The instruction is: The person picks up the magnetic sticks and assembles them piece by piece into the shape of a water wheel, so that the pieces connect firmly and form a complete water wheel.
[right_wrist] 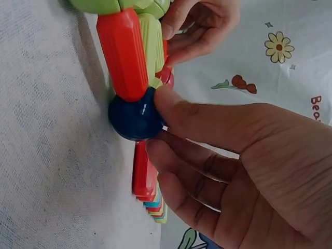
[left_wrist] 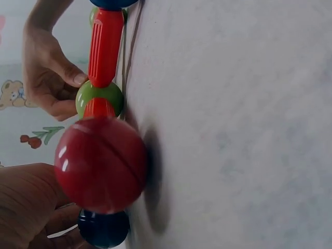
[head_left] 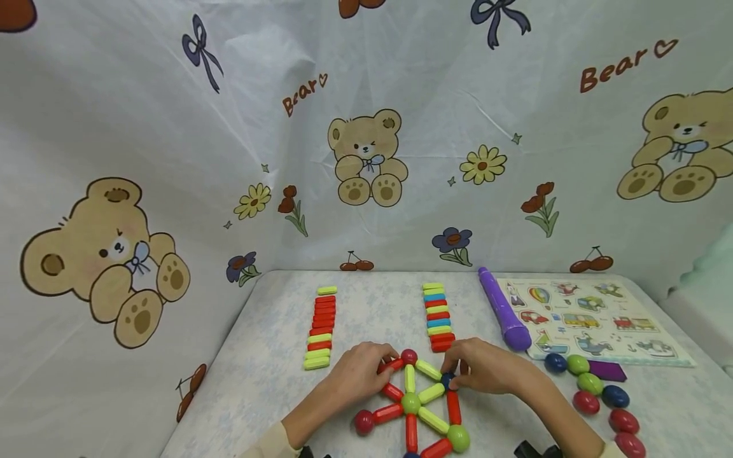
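Note:
A wheel-shaped frame of rods and balls lies on the table, with a green ball [head_left: 411, 402] at its hub. My left hand [head_left: 362, 369] grips its upper-left corner, where a dark blue ball [left_wrist: 104, 229] sits by the fingers in the left wrist view; the head view hides that ball. On the opposite side my right hand [head_left: 487, 366] pinches another dark blue ball [right_wrist: 136, 114] between thumb and fingers. Between the hands is a red ball [head_left: 409, 356]. A second red ball [head_left: 364, 422] ends the left spoke, and a green ball [head_left: 458, 437] forms the lower-right corner.
Two columns of loose rods, the left column [head_left: 322, 324] and right column [head_left: 438, 318], lie beyond the frame. To the right are a purple microphone-shaped toy [head_left: 504, 308], a picture board [head_left: 595, 318], a purple piece [head_left: 608, 370] and several loose balls [head_left: 590, 383]. A bear-print cloth [head_left: 366, 235] hangs behind.

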Demonstrator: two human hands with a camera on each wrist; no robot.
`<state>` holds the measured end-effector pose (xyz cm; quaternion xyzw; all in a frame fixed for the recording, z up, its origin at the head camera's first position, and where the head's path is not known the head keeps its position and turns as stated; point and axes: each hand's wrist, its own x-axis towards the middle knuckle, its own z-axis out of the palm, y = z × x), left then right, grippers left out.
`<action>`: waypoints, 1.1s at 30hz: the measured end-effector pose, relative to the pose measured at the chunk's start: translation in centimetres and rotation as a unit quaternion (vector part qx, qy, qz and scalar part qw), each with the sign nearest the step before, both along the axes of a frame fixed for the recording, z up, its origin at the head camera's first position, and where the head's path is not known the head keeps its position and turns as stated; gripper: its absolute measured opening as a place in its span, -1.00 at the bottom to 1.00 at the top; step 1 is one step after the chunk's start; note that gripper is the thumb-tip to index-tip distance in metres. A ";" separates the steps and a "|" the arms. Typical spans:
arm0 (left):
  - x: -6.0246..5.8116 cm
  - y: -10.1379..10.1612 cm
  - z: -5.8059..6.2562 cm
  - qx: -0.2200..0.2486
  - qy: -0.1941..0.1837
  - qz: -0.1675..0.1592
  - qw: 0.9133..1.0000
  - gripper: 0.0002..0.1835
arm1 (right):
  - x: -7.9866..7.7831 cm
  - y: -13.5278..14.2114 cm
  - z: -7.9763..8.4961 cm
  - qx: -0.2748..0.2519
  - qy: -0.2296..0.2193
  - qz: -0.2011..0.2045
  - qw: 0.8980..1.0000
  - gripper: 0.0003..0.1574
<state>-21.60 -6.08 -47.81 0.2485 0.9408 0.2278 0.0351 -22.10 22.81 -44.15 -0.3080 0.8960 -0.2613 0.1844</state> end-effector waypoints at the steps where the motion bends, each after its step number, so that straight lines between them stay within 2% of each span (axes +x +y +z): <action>1: -0.1 0.1 0.0 -0.003 0.005 -0.002 1.000 -0.75 | 0.0 0.1 0.0 -0.001 -0.003 0.001 1.000 -0.80; 5: -0.3 0.2 0.1 -0.001 -0.002 -0.006 1.000 -0.77 | 0.0 0.1 0.1 -0.007 0.001 0.009 1.000 -0.89; 9: -0.6 0.2 0.2 0.003 -0.008 -0.020 1.000 -0.79 | 0.1 -0.6 0.0 -0.013 0.031 0.010 0.999 -0.93; 11: -0.8 0.3 0.2 0.003 -0.005 -0.034 0.999 -0.79 | 0.2 -1.0 -0.1 -0.016 0.049 0.010 0.999 -0.85; 15: -1.0 0.4 -0.1 0.003 0.001 -0.059 0.998 -0.79 | 0.7 -1.8 -0.7 -0.004 0.068 0.020 0.998 -0.56; 18: -0.9 0.2 -0.1 0.002 0.006 -0.063 0.998 -0.79 | 1.0 -2.1 -1.1 0.013 0.074 0.030 0.997 -0.46; 21: -0.7 -0.6 0.1 -0.003 0.020 -0.044 0.999 -0.78 | 1.0 -2.2 -1.4 0.016 0.077 0.032 0.996 -0.44; 23: -0.4 -1.5 0.3 -0.008 0.026 -0.019 0.999 -0.76 | 0.9 -2.2 -1.4 0.013 0.078 0.033 0.996 -0.45; 29: 0.4 -5.5 1.1 -0.021 0.047 0.056 0.997 -0.73 | 0.6 -2.0 -1.1 -0.008 0.078 0.036 0.996 -0.53; 33: 1.2 -8.2 1.1 -0.028 0.065 0.096 0.993 -0.75 | 0.4 -1.7 -1.1 -0.017 0.084 0.032 0.996 -0.58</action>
